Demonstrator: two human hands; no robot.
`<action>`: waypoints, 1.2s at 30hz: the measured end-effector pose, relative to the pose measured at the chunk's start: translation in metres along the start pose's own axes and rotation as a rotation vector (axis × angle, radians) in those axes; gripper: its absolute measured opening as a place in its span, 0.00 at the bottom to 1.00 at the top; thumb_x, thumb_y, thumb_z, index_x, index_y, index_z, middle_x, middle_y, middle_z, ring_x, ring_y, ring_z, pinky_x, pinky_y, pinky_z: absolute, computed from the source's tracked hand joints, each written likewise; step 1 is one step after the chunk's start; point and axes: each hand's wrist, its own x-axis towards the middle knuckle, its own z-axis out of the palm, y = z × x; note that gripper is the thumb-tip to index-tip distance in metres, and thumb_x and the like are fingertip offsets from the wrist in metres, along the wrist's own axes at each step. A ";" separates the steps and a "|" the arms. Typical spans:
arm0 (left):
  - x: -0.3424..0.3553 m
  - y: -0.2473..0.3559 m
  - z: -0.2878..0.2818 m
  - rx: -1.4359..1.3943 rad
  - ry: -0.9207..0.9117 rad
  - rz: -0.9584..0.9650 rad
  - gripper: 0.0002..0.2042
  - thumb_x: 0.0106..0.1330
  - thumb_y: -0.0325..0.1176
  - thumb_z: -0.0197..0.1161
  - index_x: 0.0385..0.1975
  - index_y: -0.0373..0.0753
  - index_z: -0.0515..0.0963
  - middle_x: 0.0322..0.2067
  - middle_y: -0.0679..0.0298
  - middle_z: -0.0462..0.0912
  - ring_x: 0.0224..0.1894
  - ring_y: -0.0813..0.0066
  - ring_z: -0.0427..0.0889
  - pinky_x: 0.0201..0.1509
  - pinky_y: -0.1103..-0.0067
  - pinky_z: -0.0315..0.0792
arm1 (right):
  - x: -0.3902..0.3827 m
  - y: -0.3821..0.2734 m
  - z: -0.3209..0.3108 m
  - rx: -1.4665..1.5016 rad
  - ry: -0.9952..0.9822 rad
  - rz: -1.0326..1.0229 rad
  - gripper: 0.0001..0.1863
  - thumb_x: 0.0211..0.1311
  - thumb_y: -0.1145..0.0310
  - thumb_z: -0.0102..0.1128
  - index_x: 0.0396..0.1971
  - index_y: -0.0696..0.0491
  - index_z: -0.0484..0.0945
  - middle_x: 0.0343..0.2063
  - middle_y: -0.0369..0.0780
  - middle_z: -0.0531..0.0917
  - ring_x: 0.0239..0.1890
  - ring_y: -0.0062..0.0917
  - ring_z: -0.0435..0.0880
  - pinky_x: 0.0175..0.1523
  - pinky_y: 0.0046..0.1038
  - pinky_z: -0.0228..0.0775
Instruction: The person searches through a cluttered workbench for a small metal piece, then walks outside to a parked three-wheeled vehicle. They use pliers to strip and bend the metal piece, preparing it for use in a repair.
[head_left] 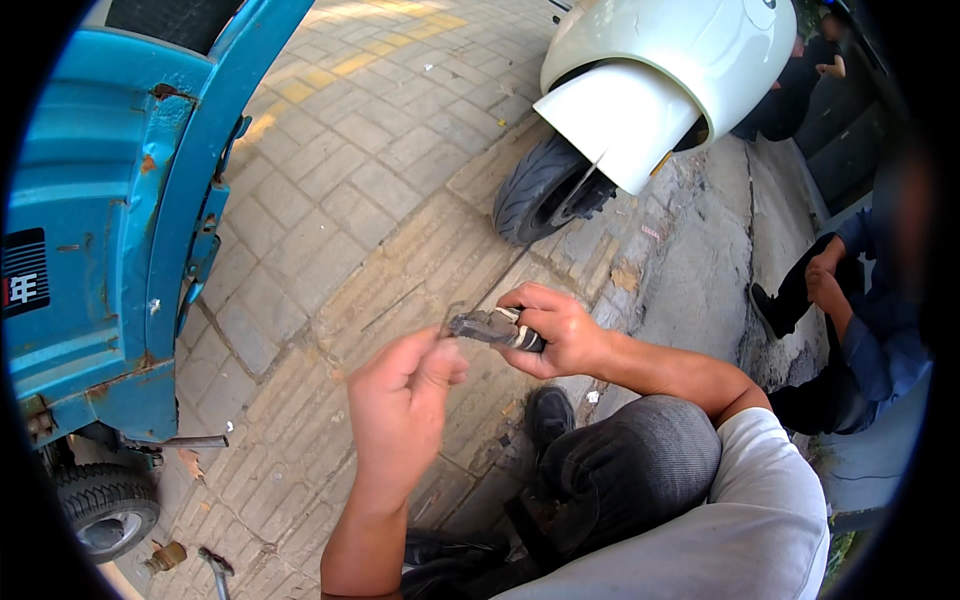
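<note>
My right hand point(560, 328) is closed around a dark, grimy part point(488, 328) with pale bands near its grip end. Its narrow end points left, toward my other hand. There my left hand point(400, 385), slightly blurred, holds thumb and fingertips pinched together right at that narrow end. A thin, bent wire-like piece point(456, 308) sticks up beside the fingertips. Whether the wire belongs to the part, and what exactly is between my left fingers, I cannot make out. Both hands are above the paving, in front of my bent knee.
At left stands a rusty blue vehicle point(100, 190) with a small tyre point(105, 510). A white scooter point(650, 90) with its front wheel point(540, 190) is ahead. Hammer-like tool point(215, 572) and brass-coloured fitting point(165, 557) lie lower left. A person point(850, 290) sits at right.
</note>
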 end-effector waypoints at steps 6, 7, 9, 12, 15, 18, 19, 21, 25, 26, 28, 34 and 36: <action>0.005 0.000 -0.001 -0.029 0.044 -0.045 0.08 0.65 0.26 0.58 0.38 0.28 0.78 0.24 0.63 0.80 0.26 0.79 0.78 0.32 0.82 0.73 | 0.002 -0.005 -0.003 -0.025 -0.080 0.129 0.10 0.44 0.71 0.68 0.20 0.61 0.76 0.37 0.46 0.79 0.32 0.38 0.80 0.34 0.32 0.74; 0.006 0.000 -0.001 -0.037 0.058 -0.058 0.08 0.65 0.26 0.58 0.38 0.28 0.78 0.24 0.63 0.80 0.26 0.79 0.78 0.32 0.82 0.73 | 0.003 -0.006 -0.002 -0.002 -0.088 0.158 0.11 0.45 0.70 0.68 0.21 0.61 0.77 0.38 0.47 0.79 0.33 0.39 0.80 0.36 0.32 0.74; 0.009 -0.004 0.001 -0.012 0.093 -0.045 0.09 0.66 0.28 0.57 0.38 0.28 0.78 0.25 0.62 0.80 0.26 0.79 0.78 0.32 0.82 0.73 | 0.005 -0.010 0.002 0.050 -0.100 0.212 0.11 0.47 0.69 0.67 0.23 0.63 0.77 0.40 0.48 0.79 0.35 0.42 0.80 0.39 0.33 0.74; 0.016 -0.015 0.001 -0.045 0.128 -0.072 0.10 0.67 0.29 0.55 0.40 0.28 0.78 0.26 0.62 0.80 0.27 0.77 0.78 0.33 0.81 0.73 | 0.011 -0.012 -0.001 0.169 -0.231 0.342 0.10 0.49 0.72 0.65 0.26 0.64 0.77 0.46 0.51 0.77 0.42 0.44 0.80 0.46 0.33 0.72; 0.026 -0.033 -0.007 -0.333 0.118 -0.166 0.11 0.68 0.30 0.53 0.42 0.28 0.75 0.28 0.61 0.79 0.29 0.74 0.78 0.35 0.78 0.74 | 0.013 -0.015 -0.004 0.293 -0.341 0.508 0.09 0.50 0.72 0.62 0.28 0.63 0.78 0.43 0.50 0.78 0.40 0.41 0.80 0.46 0.33 0.72; 0.032 -0.041 -0.018 -0.562 0.058 -0.274 0.13 0.67 0.29 0.51 0.45 0.26 0.73 0.30 0.60 0.78 0.31 0.71 0.77 0.38 0.74 0.74 | 0.007 -0.010 -0.001 0.336 -0.337 0.623 0.08 0.50 0.73 0.60 0.27 0.63 0.78 0.38 0.47 0.79 0.38 0.39 0.80 0.44 0.32 0.71; 0.033 -0.043 -0.021 -0.610 0.033 -0.309 0.13 0.67 0.28 0.51 0.45 0.25 0.72 0.30 0.59 0.78 0.32 0.70 0.77 0.39 0.73 0.74 | 0.004 -0.006 0.001 0.324 -0.360 0.611 0.09 0.50 0.72 0.60 0.28 0.63 0.78 0.36 0.47 0.79 0.37 0.38 0.79 0.44 0.32 0.71; 0.036 -0.046 -0.024 -0.647 -0.002 -0.344 0.13 0.66 0.27 0.50 0.45 0.25 0.72 0.30 0.59 0.78 0.32 0.69 0.78 0.39 0.72 0.74 | 0.001 0.001 0.002 0.297 -0.405 0.591 0.10 0.50 0.71 0.60 0.29 0.62 0.78 0.33 0.46 0.79 0.36 0.37 0.79 0.43 0.32 0.70; 0.037 -0.050 -0.027 -0.698 -0.078 -0.376 0.13 0.65 0.26 0.49 0.45 0.24 0.72 0.30 0.58 0.78 0.32 0.69 0.78 0.39 0.72 0.75 | 0.000 0.006 0.004 0.221 -0.585 0.770 0.12 0.51 0.68 0.59 0.32 0.61 0.78 0.33 0.46 0.79 0.38 0.36 0.79 0.44 0.31 0.70; 0.037 -0.050 -0.027 -0.697 -0.090 -0.377 0.13 0.65 0.26 0.50 0.45 0.24 0.72 0.30 0.58 0.78 0.32 0.69 0.78 0.39 0.72 0.75 | -0.001 0.010 0.006 0.150 -0.617 0.740 0.13 0.52 0.67 0.60 0.34 0.61 0.78 0.34 0.46 0.79 0.38 0.36 0.79 0.44 0.31 0.70; 0.035 -0.051 -0.025 -0.693 -0.117 -0.378 0.13 0.64 0.26 0.50 0.45 0.24 0.72 0.29 0.58 0.78 0.32 0.69 0.78 0.39 0.72 0.75 | -0.005 0.016 0.009 0.057 -0.478 0.626 0.15 0.55 0.63 0.61 0.37 0.60 0.78 0.36 0.45 0.80 0.39 0.36 0.79 0.45 0.31 0.71; 0.028 -0.051 -0.004 -0.568 -0.200 -0.441 0.13 0.64 0.26 0.51 0.45 0.26 0.74 0.27 0.59 0.79 0.30 0.69 0.79 0.38 0.72 0.76 | 0.035 0.007 -0.005 0.809 -0.009 0.818 0.20 0.65 0.57 0.55 0.42 0.61 0.77 0.39 0.42 0.81 0.37 0.24 0.80 0.45 0.28 0.72; 0.023 -0.053 0.004 -0.451 -0.259 -0.430 0.13 0.65 0.26 0.50 0.45 0.26 0.74 0.27 0.58 0.80 0.30 0.68 0.79 0.39 0.72 0.76 | 0.049 0.002 -0.012 0.904 0.028 0.825 0.18 0.67 0.59 0.53 0.41 0.61 0.78 0.35 0.40 0.82 0.34 0.20 0.80 0.42 0.24 0.73</action>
